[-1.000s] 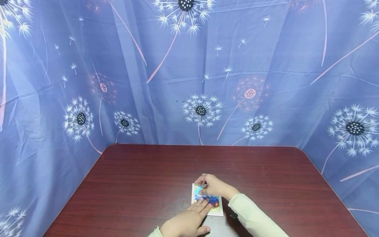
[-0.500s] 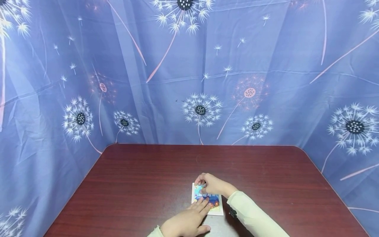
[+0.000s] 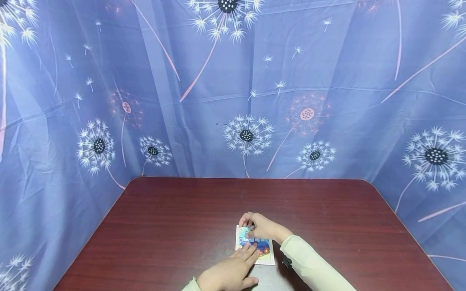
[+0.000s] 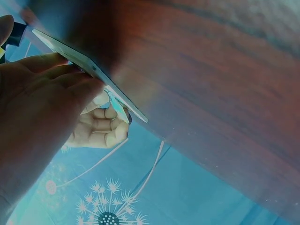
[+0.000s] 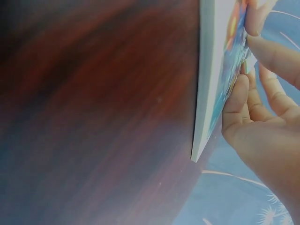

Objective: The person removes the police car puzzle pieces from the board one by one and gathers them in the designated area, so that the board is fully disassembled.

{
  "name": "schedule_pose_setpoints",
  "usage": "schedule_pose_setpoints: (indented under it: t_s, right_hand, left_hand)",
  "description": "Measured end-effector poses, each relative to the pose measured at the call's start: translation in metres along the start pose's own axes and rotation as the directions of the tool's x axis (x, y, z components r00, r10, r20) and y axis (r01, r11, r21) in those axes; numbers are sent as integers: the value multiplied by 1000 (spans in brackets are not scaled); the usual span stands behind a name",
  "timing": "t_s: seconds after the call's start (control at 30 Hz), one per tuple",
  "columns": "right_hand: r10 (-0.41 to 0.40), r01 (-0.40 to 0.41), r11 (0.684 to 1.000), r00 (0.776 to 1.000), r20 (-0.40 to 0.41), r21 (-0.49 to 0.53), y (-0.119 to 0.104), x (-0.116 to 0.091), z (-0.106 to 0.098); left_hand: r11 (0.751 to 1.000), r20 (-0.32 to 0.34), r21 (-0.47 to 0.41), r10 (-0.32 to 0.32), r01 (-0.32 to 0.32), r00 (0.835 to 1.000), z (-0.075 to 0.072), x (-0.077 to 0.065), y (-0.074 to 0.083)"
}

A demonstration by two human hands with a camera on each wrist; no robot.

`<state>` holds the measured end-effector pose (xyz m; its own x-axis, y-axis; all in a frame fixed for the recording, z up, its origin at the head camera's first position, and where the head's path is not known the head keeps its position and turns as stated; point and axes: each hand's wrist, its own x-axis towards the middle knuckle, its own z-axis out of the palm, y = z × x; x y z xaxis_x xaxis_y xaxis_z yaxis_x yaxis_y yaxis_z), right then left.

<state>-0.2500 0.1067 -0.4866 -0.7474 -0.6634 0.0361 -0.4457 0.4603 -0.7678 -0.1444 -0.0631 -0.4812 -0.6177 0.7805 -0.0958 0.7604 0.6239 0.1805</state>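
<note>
A small flat picture board with a white border (image 3: 268, 260), looking like a tray puzzle, lies on the table with a blue vehicle printed on it. My left hand (image 3: 229, 270) rests its outstretched fingers on the board's near-left part, covering some of the picture. Over the far-left part, my right hand (image 3: 265, 227) curls its fingers and thumb. Between them, in the left wrist view, a thin light-blue puzzle piece (image 4: 118, 108) stands tilted up from the board. The right wrist view shows an edge of that piece (image 5: 249, 63) by the fingers; most of it is hidden.
The dark red wooden table (image 3: 174, 226) reaches to a blue dandelion-print curtain (image 3: 204, 133) at the back and both sides. A small black device (image 3: 287, 262) sits under the pale right sleeve (image 3: 313, 262).
Both hands stay in nearly the same place on the board. Only very slight shifts of the right hand's fingers show.
</note>
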Motion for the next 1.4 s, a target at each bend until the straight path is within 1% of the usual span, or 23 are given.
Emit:
schedule_pose_setpoints:
  t_s: [0.13,0.43,0.7,0.9,1.0,1.13,1.27,1.4]
  right_hand:
    - [-1,1,1000,1000,-5,28,-1,-2,-2]
    - [4,0,995,999,-44,96,1,-3,-2]
    - [18,-14,980,1000,-19,198,3,-4,0]
    - [31,-29,976,999,-9,217,1,-5,-1]
    - [41,-33,975,999,-30,222,3,-6,-4]
    - [48,-30,971,996,-72,237,7,-7,-8]
    - [50,-22,970,993,-108,243,11,-9,-16]
    - [39,-4,975,987,-155,223,16,-14,-28]
  left_hand:
    - [1000,17,-25,-16,16,1000,1,2,-1]
    - [999,25,-48,-19,20,1000,2,2,-2]
    - [999,22,-34,-26,26,999,1,1,-2]
    - [999,29,-44,-29,30,999,-1,1,-1]
    - [998,35,-48,-34,35,999,0,1,-1]
    - [999,23,-35,-26,27,999,0,1,-1]
    - [1000,5,-23,-4,4,1000,0,0,-1]
    - [1000,-2,-22,-2,2,1000,0,0,0]
